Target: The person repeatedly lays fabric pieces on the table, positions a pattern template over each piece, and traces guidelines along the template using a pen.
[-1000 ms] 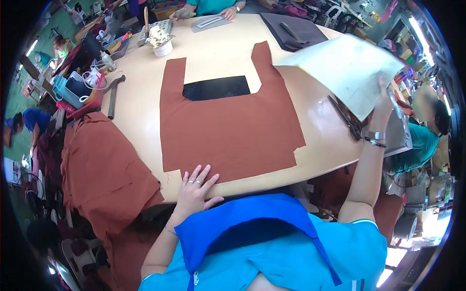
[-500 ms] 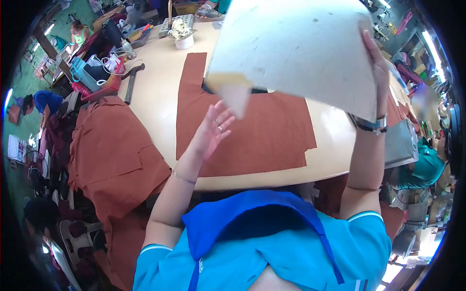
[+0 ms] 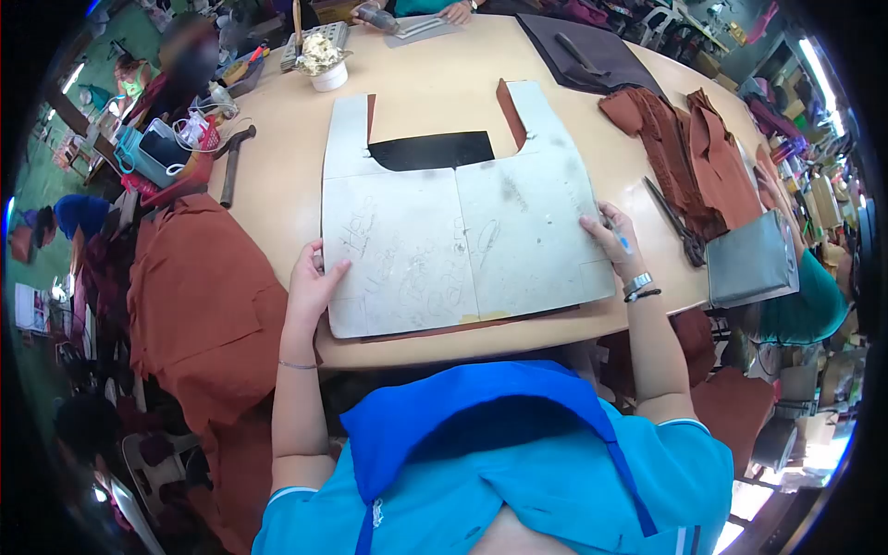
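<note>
A pale grey pattern template [image 3: 527,245] with handwriting and a U-shaped neck cutout lies flat on the table. Rust-brown fabric [image 3: 506,109] shows from under its shoulder strips and along its bottom edge. Inside the cutout a black piece [image 3: 435,148] is partly visible. My left hand [image 3: 316,277] grips the template's left edge, thumb on top. At the opposite edge, my right hand [image 3: 610,239] is closed on the border; a small blue spot shows by its fingers, too unclear to name.
Scissors [image 3: 678,222] and folded rust-brown garment pieces [image 3: 717,166] lie to the right, near a grey folder [image 3: 754,264]. A hammer [image 3: 233,166] and basket [image 3: 190,176] are at left. Across the table are a flower pot [image 3: 328,74] and another person's hands [image 3: 455,13].
The template has come down from mid-air, held by my right hand, onto the brown fabric. My left hand, open and free before, now holds its left edge.
</note>
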Tool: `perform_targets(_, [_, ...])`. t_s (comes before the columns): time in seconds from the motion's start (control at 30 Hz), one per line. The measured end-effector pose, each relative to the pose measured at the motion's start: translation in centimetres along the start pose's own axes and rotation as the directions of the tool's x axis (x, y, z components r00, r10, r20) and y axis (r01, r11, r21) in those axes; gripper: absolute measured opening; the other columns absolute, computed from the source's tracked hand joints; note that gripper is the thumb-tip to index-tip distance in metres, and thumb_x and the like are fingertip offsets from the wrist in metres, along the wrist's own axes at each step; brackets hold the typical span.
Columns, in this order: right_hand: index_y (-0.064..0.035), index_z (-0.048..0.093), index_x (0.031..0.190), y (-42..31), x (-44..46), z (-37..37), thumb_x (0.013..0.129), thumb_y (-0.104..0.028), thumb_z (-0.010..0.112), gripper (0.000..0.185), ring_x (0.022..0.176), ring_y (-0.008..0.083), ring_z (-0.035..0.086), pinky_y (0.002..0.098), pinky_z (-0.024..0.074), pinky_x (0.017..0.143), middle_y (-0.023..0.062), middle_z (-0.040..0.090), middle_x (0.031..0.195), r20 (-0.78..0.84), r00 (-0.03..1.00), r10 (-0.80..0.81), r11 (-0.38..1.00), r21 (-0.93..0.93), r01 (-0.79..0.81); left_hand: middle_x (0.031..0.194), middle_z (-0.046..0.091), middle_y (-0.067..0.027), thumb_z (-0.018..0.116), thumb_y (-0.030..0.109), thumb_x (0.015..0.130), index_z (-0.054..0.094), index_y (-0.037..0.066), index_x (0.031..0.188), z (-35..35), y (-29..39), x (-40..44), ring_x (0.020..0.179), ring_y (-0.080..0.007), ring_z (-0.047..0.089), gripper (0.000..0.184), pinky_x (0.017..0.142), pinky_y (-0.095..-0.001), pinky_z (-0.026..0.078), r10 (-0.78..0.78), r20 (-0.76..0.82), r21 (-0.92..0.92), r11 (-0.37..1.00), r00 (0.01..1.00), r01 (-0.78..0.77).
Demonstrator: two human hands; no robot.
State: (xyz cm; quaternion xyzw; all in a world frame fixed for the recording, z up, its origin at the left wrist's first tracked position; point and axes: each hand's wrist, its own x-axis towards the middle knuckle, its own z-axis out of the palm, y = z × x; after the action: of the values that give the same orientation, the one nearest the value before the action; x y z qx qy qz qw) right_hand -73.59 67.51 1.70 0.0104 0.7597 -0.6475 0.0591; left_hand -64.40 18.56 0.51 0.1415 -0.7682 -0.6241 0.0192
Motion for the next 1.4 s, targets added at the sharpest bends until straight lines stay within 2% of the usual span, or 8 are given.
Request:
perform_targets(0.1, [0.0005, 0.061, 0.12, 1.5, -0.2, 0.3, 0.078, -0.023, 0.082, 0.052, 0.068, 0.0063, 0.056, 0.0224, 0.0452, 0.058, 0.0007, 0.063, 0.081, -0.17, 0.985, -0.033, 0.957, -0.29, -0.018, 0.085, 0.063, -0.0037, 0.075, 0.011, 0.082, 0.049, -0.005, 0.13, -0.3, 0.1, -0.1, 0.078, -0.0113, 0.061, 0.057, 0.07, -0.0257, 0.052, -0.015, -0.041, 0.168, 0.985, 0.999, 0.021])
perform_targets(0.37, [-0.001, 0.061, 0.123, 2.0, -0.6, 1.1, 0.073, -0.027, 0.086, 0.062, 0.064, 0.0064, 0.05, 0.0227, 0.0441, 0.058, -0.0031, 0.054, 0.073, -0.234, 0.969, -0.081, 0.921, -0.388, -0.017, 0.072, 0.055, -0.002, 0.08, 0.023, 0.075, 0.055, 0.001, 0.13, -0.2, 2.0, -0.6, 0.065, -0.0121, 0.055, 0.064, 0.062, -0.0288, 0.048, 0.022, -0.094, 0.487, 0.873, 0.995, 0.026])
perform_targets(0.57, [-0.0016, 0.061, 0.124, 2.2, -1.4, 1.2, 0.071, -0.027, 0.087, 0.064, 0.065, 0.0069, 0.049, 0.0235, 0.0451, 0.06, -0.0028, 0.053, 0.074, -0.218, 0.968, -0.124, 0.895, -0.445, 0.014, 0.071, 0.054, -0.0023, 0.08, 0.025, 0.075, 0.054, 0.002, 0.133, -0.7, 1.9, -0.3, 0.064, -0.0139, 0.055, 0.068, 0.062, -0.0304, 0.048, -0.002, -0.086, 0.568, 0.822, 0.996, 0.051])
perform_targets(0.67, [-0.0021, 0.061, 0.124, 2.0, -1.3, 1.3, 0.07, -0.027, 0.087, 0.065, 0.065, 0.0071, 0.049, 0.0235, 0.0454, 0.06, -0.0027, 0.053, 0.074, -0.228, 0.967, -0.113, 0.901, -0.434, 0.003, 0.074, 0.05, 0.0004, 0.079, 0.02, 0.078, 0.049, -0.001, 0.136, -0.6, 2.7, -0.5, 0.063, -0.0082, 0.05, 0.068, 0.058, -0.0241, 0.045, -0.017, -0.063, 0.566, 0.823, 0.998, 0.049])
perform_targets(0.8, [-0.0027, 0.062, 0.123, 1.1, -1.3, 1.5, 0.069, -0.026, 0.088, 0.064, 0.064, 0.0071, 0.049, 0.0238, 0.0456, 0.06, -0.0031, 0.053, 0.073, -0.224, 0.968, -0.115, 0.865, -0.501, -0.013, 0.074, 0.05, 0.0007, 0.079, 0.02, 0.078, 0.051, 0.0, 0.135, -0.4, 2.3, -0.4, 0.065, -0.0081, 0.05, 0.067, 0.06, -0.0244, 0.045, -0.026, -0.076, 0.531, 0.845, 0.997, 0.062])
perform_targets(1.07, [-0.0073, 0.064, 0.12, 1.4, -0.5, 1.6, 0.069, -0.034, 0.087, 0.062, 0.066, 0.011, 0.054, 0.0266, 0.0477, 0.064, -0.0002, 0.055, 0.073, -0.215, 0.968, -0.128, 0.848, -0.53, -0.006, 0.074, 0.05, 0.0008, 0.079, 0.02, 0.078, 0.053, 0.0, 0.134, -0.5, 2.6, 0.0, 0.065, -0.0086, 0.05, 0.066, 0.06, -0.0244, 0.045, -0.006, -0.084, 0.566, 0.822, 0.996, 0.053])
perform_targets(1.3, [-0.0077, 0.064, 0.118, 0.0, -0.2, 1.3, 0.069, -0.04, 0.086, 0.063, 0.072, 0.018, 0.06, 0.0321, 0.0504, 0.07, 0.0051, 0.062, 0.078, -0.16, 0.985, -0.07, 0.758, -0.651, -0.052, 0.072, 0.053, -0.0004, 0.08, 0.028, 0.076, 0.054, 0.003, 0.134, -0.4, 3.8, 0.3, 0.065, -0.0109, 0.054, 0.067, 0.062, -0.0279, 0.046, -0.046, -0.063, 0.731, 0.679, 0.997, 0.077])
perform_targets(1.4, [-0.0063, 0.064, 0.117, -0.6, -0.4, 1.2, 0.073, -0.037, 0.083, 0.057, 0.071, 0.0151, 0.059, 0.0306, 0.0499, 0.068, 0.0041, 0.062, 0.078, -0.14, 0.988, -0.067, 0.742, -0.669, -0.045, 0.072, 0.056, -0.0013, 0.079, 0.032, 0.076, 0.055, 0.004, 0.133, -0.5, 3.8, 0.4, 0.065, -0.0129, 0.056, 0.068, 0.063, -0.0301, 0.048, -0.051, -0.058, 0.765, 0.64, 0.997, 0.078])
